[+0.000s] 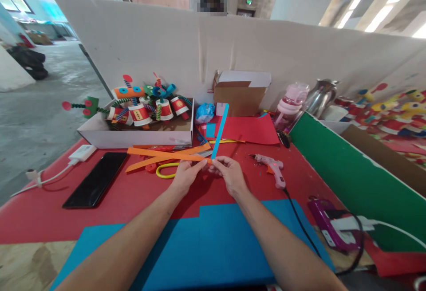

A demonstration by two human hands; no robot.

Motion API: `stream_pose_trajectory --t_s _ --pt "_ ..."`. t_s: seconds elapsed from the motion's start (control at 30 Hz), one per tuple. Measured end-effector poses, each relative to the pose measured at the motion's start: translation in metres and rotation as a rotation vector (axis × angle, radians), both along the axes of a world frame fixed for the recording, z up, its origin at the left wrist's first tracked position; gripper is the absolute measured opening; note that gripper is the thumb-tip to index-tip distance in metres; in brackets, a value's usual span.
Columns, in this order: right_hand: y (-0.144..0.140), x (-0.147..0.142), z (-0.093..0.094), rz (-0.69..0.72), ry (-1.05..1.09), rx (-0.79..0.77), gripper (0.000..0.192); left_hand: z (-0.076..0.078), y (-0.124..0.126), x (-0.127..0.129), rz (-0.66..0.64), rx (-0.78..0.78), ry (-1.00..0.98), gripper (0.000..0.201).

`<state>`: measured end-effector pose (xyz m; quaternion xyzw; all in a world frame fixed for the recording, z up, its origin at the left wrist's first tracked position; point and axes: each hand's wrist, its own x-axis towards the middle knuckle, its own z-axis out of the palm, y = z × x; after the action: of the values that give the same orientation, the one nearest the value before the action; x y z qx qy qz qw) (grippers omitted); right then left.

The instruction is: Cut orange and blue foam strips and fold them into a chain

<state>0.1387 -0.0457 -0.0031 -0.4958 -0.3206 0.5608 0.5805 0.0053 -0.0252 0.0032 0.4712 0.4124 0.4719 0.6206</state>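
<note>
1. Both hands meet over the red tabletop (109,202). The left hand (187,173) pinches the end of an orange paper strip (159,153), which runs off to the left, low over the tabletop.
2. The right hand (229,173) pinches the lower end of a blue paper strip (220,131), which slants up and away toward the cardboard box (240,98). The two strip ends meet right at the fingertips, crossing at an angle.
3. The step in hand looks like joining the two strip ends, or starting to fold one over the other; whether they are already stuck together cannot be told.
4. The next move calls for keeping the overlapped ends square and pressed flat while one strip is turned over the other.
5. A pink glue gun (271,167) lies just right of the right hand; yellow-handled scissors (164,170) and more orange strips lie beside the left. A blue sheet (213,246) lies under the forearms.
</note>
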Motion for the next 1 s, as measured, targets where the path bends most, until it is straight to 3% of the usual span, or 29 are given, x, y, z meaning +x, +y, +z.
stream_pose_trajectory --t_s 0.3,0.57,0.77,1.0 --pt "-0.001 -0.003 0.005 -0.049 0.051 0.029 0.030 0.005 -0.001 0.001 -0.073 0.001 0.004 0.032" --pt "-0.004 -0.005 0.004 0.035 0.079 0.026 0.030 -0.004 0.003 -0.001 0.014 0.030 0.136 0.030" --pt "-0.002 0.001 0.006 0.072 -0.003 -0.041 0.032 -0.005 0.005 -0.001 -0.034 0.134 0.235 0.024" --pt "-0.001 -0.002 0.005 -0.078 -0.010 -0.031 0.031 0.000 0.004 -0.001 -0.064 0.121 0.074 0.024"
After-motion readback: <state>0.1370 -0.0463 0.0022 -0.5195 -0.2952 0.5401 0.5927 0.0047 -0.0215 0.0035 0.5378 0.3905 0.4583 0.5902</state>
